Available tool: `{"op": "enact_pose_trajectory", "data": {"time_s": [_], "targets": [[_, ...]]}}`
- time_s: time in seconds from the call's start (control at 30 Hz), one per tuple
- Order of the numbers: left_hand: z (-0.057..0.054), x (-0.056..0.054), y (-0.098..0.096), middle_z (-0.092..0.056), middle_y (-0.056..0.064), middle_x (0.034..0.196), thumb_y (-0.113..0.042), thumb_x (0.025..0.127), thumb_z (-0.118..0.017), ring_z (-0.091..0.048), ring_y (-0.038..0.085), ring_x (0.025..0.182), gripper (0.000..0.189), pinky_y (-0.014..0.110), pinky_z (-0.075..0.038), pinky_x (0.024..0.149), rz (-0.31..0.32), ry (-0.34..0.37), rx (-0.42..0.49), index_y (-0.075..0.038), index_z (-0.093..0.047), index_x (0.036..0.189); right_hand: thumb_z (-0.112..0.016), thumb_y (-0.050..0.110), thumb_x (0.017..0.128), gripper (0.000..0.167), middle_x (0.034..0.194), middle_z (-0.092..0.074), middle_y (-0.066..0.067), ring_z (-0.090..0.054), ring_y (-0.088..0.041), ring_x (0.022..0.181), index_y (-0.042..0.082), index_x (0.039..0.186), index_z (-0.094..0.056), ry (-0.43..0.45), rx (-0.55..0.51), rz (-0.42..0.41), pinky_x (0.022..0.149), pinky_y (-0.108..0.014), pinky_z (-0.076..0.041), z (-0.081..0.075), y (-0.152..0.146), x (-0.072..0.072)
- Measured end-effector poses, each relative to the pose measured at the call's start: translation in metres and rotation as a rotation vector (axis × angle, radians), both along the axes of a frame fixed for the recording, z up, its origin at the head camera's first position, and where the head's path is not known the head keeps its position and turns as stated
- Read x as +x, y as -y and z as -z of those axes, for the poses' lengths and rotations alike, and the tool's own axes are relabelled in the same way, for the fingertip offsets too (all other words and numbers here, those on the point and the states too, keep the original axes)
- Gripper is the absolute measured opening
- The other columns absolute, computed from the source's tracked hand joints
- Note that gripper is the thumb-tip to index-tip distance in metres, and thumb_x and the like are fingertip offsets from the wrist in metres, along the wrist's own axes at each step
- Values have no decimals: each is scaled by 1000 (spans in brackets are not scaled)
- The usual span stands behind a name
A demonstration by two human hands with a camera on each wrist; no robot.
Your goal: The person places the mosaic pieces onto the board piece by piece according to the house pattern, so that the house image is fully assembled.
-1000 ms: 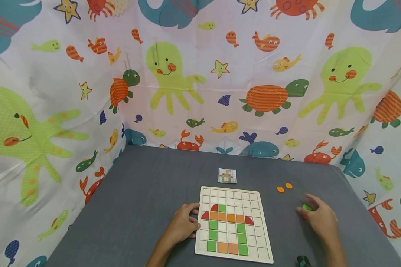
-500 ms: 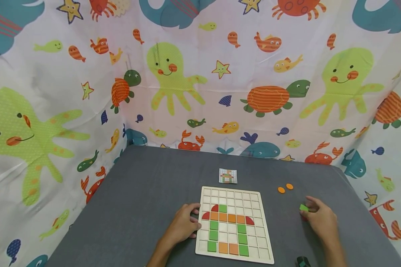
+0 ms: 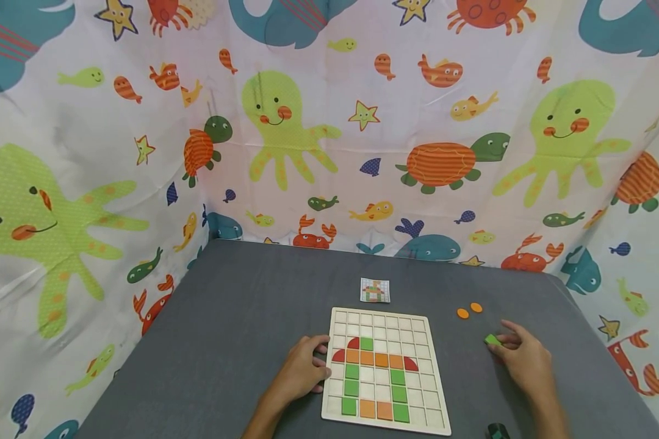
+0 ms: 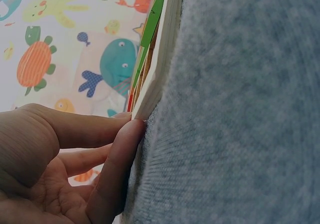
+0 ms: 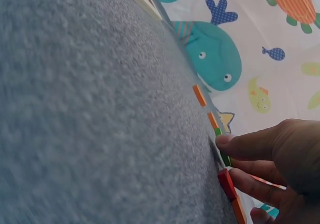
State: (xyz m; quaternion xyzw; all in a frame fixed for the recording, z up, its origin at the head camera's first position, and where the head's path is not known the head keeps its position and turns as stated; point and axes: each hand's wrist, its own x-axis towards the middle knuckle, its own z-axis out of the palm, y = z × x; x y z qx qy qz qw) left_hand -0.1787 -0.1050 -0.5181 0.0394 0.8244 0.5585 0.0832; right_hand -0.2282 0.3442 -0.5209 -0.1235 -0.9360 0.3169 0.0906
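A pale wooden grid board lies on the table, with green, orange and red tiles set in its squares. My left hand holds its left edge; in the left wrist view the thumb and a fingertip meet at the rim. To the right of the board, my right hand pinches a green tile low over the table. In the right wrist view a red tile lies under the fingers, with an orange tile beside it. The hand hides these two in the head view.
Two orange round discs lie beyond the right hand. A small printed card with a grid picture lies behind the board. A dark object stands at the front edge. A sea-animal curtain hangs around the grey table.
My right hand has picked up the green tile from beside the red one and shifted it slightly left. The left hand stays at the board's edge.
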Motion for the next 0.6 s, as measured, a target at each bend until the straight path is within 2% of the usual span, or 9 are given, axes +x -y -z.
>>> {"op": "enact_pose_trajectory", "data": {"time_s": [0.1,0.2,0.27,0.33,0.5,0.6], "targets": [[-1,0,0,-57,14,118,11,83,-75,-65,23,93,62,34,-62,50,-3,-3,-6,2,-59,143,-85,7,89,61,109,-76,-24,-74,-35,91,-5,142,-59,-33,24,-36,62,-33,-57,-1,5,2],[-1,1,0,-57,14,118,11,83,-75,-65,23,92,62,34,-62,49,-5,-4,-9,2,-60,142,-85,7,88,60,109,-76,-24,-74,-40,95,-5,141,-60,-58,27,-57,74,-48,-62,-3,12,3],[-1,1,0,-57,14,118,12,83,-75,-65,23,92,62,34,-62,49,-6,-5,-7,2,-60,142,-86,7,88,60,109,-76,-25,-74,-42,98,-5,141,-60,-73,21,-67,81,-57,-61,-4,18,2],[-1,1,0,-57,14,118,12,84,-76,-65,23,93,62,34,-62,50,-6,-5,-4,2,-60,143,-86,7,88,61,110,-76,-24,-74,-43,100,-4,142,-60,-88,18,-84,85,-61,-60,-5,24,2],[0,1,0,-57,14,118,11,84,-76,-65,23,94,62,34,-62,50,-4,-1,-10,2,-60,143,-86,8,88,63,111,-77,-22,-73,-43,104,-2,144,-59,-107,26,-134,85,-58,-59,-8,36,3],[0,1,0,-57,14,118,11,84,-76,-65,24,94,62,34,-62,50,-1,-4,-12,2,-59,143,-88,10,87,63,109,-78,-17,-74,-41,104,1,143,-62,-130,32,-167,81,-47,-56,-9,42,3]]}}
